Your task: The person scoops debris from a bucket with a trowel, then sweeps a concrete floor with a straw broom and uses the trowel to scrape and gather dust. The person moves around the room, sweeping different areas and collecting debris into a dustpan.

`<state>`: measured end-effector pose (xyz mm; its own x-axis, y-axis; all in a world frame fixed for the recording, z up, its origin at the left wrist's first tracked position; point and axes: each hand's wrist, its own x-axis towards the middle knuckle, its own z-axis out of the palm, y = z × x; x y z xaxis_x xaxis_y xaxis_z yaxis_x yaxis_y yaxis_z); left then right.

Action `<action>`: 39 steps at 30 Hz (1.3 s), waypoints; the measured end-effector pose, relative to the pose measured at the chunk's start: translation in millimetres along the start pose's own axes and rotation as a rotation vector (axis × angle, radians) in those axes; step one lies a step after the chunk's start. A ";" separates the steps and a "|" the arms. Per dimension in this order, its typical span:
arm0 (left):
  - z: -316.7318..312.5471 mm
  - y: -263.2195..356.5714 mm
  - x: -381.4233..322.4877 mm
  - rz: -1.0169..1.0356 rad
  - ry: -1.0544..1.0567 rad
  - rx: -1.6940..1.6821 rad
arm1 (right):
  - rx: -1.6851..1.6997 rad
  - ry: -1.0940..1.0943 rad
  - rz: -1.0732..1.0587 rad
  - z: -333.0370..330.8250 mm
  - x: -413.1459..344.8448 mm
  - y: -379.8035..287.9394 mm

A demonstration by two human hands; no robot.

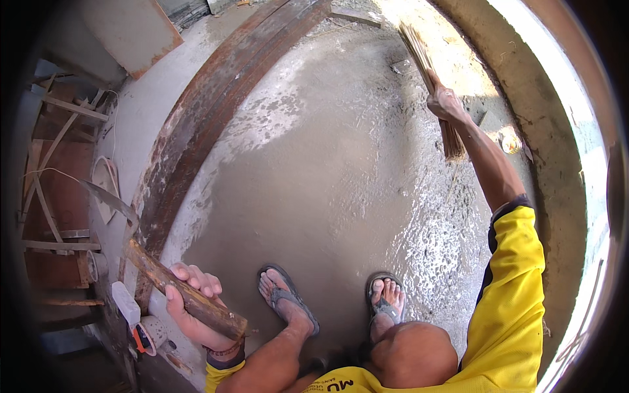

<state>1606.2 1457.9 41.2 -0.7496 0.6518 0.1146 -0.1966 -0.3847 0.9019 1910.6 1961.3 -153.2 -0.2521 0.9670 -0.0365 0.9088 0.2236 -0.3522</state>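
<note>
My left hand (194,304) holds a trowel by its thick, rough wooden handle (189,292), with the thumb on one side and the fingers on the other. A narrow metal blade (109,199) points away to the upper left. Out at the upper right, my right hand (446,104) is closed around a short broom of thin sticks (416,46). The broom's splayed end is on the far side, and its bound butt sticks out below the fist. Beneath both hands lies a wet grey cement floor (309,186), smooth in the middle and rougher on the right.
A rusty steel beam (196,123) curves along the left. Beyond it are a white block (126,302), a white tub (153,334) and wooden scraps (64,196). A low concrete wall (550,162) bounds the right. My sandalled feet (287,297) stand on the wet floor.
</note>
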 end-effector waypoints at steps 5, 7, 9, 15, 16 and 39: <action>6.3 -24.3 28.6 -0.106 0.011 0.046 | 0.269 0.024 -0.017 -5.2 -92.7 -28.5; 23.8 -42.2 36.9 -0.168 -0.049 0.029 | -0.025 -0.150 0.053 25.3 -107.7 20.4; 29.3 -50.9 45.6 -0.223 -0.120 -0.022 | 0.048 -0.231 -0.006 45.0 -117.0 41.3; 44.0 -77.2 67.8 -0.315 -0.233 -0.024 | -0.037 -0.290 -0.168 25.4 -225.4 -38.3; 47.3 -83.9 71.8 -0.336 -0.254 -0.057 | -0.134 -0.358 -0.247 25.1 -248.1 -37.7; 42.7 -154.1 64.3 -0.653 -0.317 0.232 | 0.414 -0.260 0.212 42.4 -263.5 -9.3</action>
<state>1615.3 1587.1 -72.7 -0.3022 0.8698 -0.3900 -0.3737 0.2683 0.8879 1954.5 1699.3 -180.0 -0.1992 0.9118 -0.3590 0.7550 -0.0907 -0.6494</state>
